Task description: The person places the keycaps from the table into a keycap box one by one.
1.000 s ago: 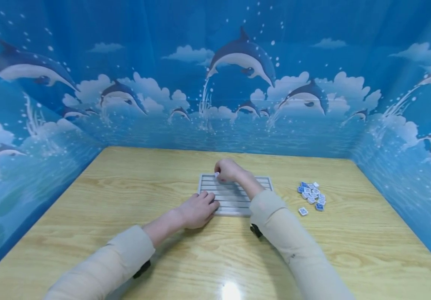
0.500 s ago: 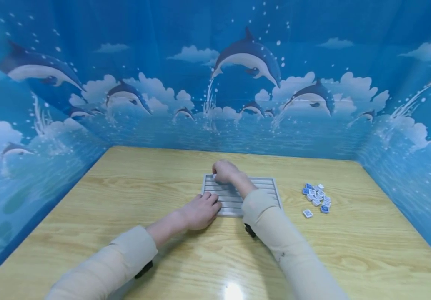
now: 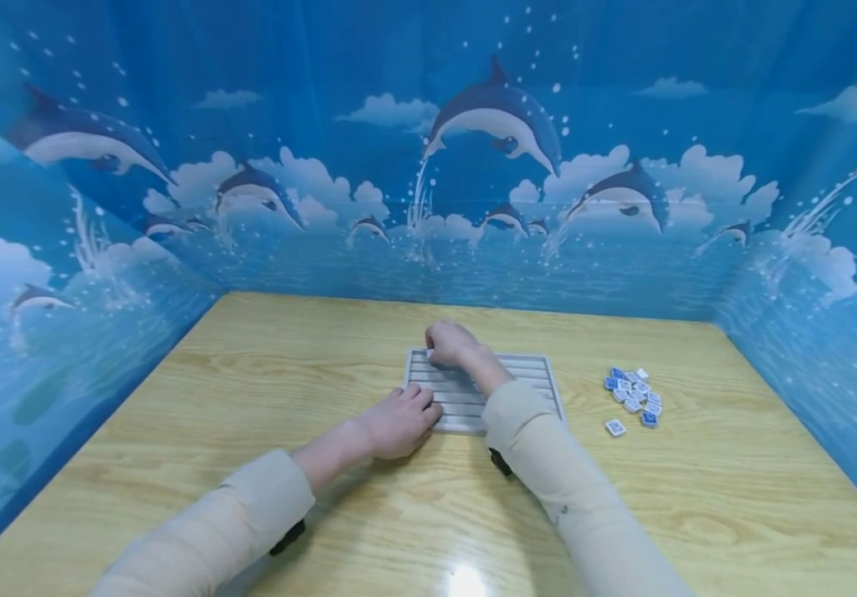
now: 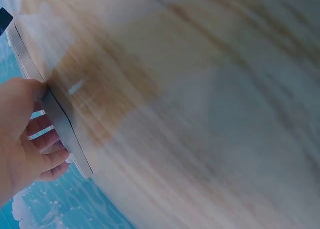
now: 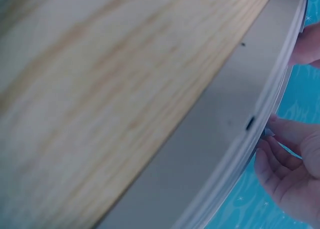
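Note:
A grey slotted tray [image 3: 462,405] with several parallel ridges lies on the table in front of the person. The left hand [image 3: 401,421] holds its near left corner; in the left wrist view, the thumb [image 4: 36,88] lies against the side wall and the fingers reach around the edge. Over the tray's far left corner, the right hand [image 3: 452,343] pinches a small white-and-blue tile [image 5: 269,132] between thumb and fingers. In the head view that tile is mostly covered by the fingers. Whether it touches the tray's top slot cannot be told.
Several loose white and blue tiles [image 3: 632,395] lie in a cluster right of the tray, one single tile [image 3: 615,428] slightly nearer. The wooden table [image 3: 272,348] is bordered by a blue dolphin-print curtain [image 3: 309,257] at the back and sides.
The right hand has moved a little left along the tray's far edge toward the corner, still pinching the tile. The left hand stays at the tray's corner. The head view has shifted slightly.

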`<act>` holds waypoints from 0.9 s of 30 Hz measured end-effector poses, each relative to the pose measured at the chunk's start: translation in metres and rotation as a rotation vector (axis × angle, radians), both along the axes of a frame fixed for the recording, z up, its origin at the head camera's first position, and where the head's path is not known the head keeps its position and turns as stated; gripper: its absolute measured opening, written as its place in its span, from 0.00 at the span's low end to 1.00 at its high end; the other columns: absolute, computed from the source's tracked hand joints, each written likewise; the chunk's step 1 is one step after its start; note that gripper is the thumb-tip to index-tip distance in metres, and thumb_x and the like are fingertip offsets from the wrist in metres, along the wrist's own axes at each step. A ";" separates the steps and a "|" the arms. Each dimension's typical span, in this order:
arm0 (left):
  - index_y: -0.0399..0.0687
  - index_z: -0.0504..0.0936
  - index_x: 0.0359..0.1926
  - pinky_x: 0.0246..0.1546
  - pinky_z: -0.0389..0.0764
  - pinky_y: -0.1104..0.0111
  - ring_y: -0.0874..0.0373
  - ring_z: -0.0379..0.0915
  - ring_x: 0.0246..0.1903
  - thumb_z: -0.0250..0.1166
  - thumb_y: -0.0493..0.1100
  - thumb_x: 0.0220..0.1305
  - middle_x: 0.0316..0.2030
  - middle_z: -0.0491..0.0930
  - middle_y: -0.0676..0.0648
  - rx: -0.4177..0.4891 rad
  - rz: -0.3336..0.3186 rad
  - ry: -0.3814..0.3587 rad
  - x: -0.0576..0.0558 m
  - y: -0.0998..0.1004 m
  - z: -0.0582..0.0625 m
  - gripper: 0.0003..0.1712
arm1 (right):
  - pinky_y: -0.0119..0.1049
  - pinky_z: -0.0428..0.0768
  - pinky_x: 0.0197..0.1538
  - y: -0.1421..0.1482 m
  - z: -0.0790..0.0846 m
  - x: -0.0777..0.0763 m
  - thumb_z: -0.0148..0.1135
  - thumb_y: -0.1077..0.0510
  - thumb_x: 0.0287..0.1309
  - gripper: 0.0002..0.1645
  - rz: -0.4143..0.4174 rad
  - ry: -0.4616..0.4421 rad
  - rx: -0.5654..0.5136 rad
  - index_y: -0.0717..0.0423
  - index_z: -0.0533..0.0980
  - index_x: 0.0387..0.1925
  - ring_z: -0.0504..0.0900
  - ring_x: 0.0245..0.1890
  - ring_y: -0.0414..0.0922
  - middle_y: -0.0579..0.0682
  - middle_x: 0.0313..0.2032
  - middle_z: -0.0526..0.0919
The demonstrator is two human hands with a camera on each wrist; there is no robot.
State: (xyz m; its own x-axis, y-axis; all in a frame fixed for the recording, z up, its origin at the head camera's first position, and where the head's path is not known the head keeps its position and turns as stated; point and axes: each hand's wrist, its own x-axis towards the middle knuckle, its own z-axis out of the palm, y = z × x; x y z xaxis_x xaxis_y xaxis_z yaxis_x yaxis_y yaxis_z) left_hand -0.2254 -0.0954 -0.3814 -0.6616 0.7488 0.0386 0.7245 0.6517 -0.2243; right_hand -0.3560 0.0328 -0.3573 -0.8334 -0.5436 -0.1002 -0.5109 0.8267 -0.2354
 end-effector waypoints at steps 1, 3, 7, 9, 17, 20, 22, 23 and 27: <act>0.45 0.73 0.49 0.39 0.73 0.61 0.52 0.64 0.42 0.54 0.47 0.66 0.39 0.69 0.47 0.002 0.001 0.002 0.000 0.000 0.000 0.15 | 0.36 0.71 0.32 0.000 0.000 0.000 0.60 0.63 0.54 0.01 0.001 0.001 0.000 0.58 0.77 0.30 0.72 0.29 0.45 0.48 0.28 0.77; 0.45 0.73 0.49 0.39 0.73 0.61 0.51 0.64 0.42 0.55 0.47 0.65 0.40 0.69 0.46 0.006 0.001 0.011 0.000 0.000 -0.001 0.15 | 0.36 0.71 0.32 0.000 0.000 0.000 0.59 0.63 0.54 0.02 0.003 0.004 0.001 0.58 0.77 0.31 0.73 0.29 0.45 0.49 0.29 0.77; 0.45 0.73 0.48 0.38 0.72 0.61 0.51 0.65 0.42 0.55 0.46 0.65 0.39 0.68 0.47 0.016 -0.006 0.031 0.001 -0.001 -0.002 0.14 | 0.36 0.72 0.33 -0.002 0.001 0.001 0.59 0.62 0.56 0.02 -0.008 -0.006 0.002 0.57 0.77 0.32 0.74 0.30 0.45 0.49 0.30 0.78; 0.45 0.73 0.48 0.38 0.73 0.61 0.52 0.65 0.42 0.55 0.46 0.65 0.39 0.68 0.47 0.015 -0.007 0.031 0.001 0.000 -0.002 0.14 | 0.36 0.73 0.34 -0.002 0.001 0.001 0.59 0.61 0.57 0.02 -0.013 -0.014 0.003 0.57 0.77 0.32 0.74 0.30 0.45 0.49 0.30 0.78; 0.44 0.73 0.52 0.41 0.73 0.60 0.52 0.64 0.43 0.53 0.47 0.66 0.41 0.69 0.46 -0.006 0.024 -0.015 0.001 0.000 -0.001 0.17 | 0.35 0.74 0.34 -0.005 0.000 0.001 0.60 0.61 0.57 0.02 -0.003 -0.004 0.009 0.56 0.78 0.32 0.75 0.30 0.43 0.48 0.29 0.78; 0.44 0.73 0.53 0.42 0.73 0.60 0.52 0.64 0.43 0.53 0.47 0.67 0.42 0.69 0.46 -0.010 0.032 -0.024 0.001 0.001 0.000 0.17 | 0.34 0.74 0.34 -0.005 -0.001 0.001 0.60 0.61 0.57 0.02 0.003 0.002 0.001 0.55 0.78 0.31 0.75 0.29 0.43 0.47 0.29 0.78; 0.44 0.73 0.52 0.42 0.73 0.60 0.52 0.64 0.43 0.53 0.47 0.67 0.41 0.69 0.46 -0.011 0.032 -0.026 0.001 0.001 0.000 0.17 | 0.34 0.74 0.33 -0.006 -0.002 0.001 0.60 0.61 0.57 0.02 0.008 0.001 -0.007 0.55 0.78 0.31 0.75 0.29 0.43 0.47 0.28 0.78; 0.44 0.73 0.52 0.41 0.73 0.60 0.52 0.64 0.43 0.53 0.47 0.67 0.41 0.69 0.46 -0.012 0.030 -0.026 0.001 0.001 0.000 0.16 | 0.34 0.74 0.33 -0.006 -0.002 0.001 0.60 0.61 0.58 0.03 0.010 0.004 -0.010 0.55 0.78 0.30 0.75 0.28 0.43 0.47 0.28 0.78; 0.45 0.73 0.51 0.41 0.73 0.61 0.52 0.64 0.43 0.53 0.46 0.67 0.41 0.68 0.47 -0.014 0.026 -0.016 0.001 0.002 -0.001 0.15 | 0.34 0.73 0.32 -0.007 -0.003 0.001 0.60 0.61 0.58 0.03 0.015 0.014 -0.015 0.55 0.78 0.29 0.74 0.28 0.43 0.47 0.27 0.77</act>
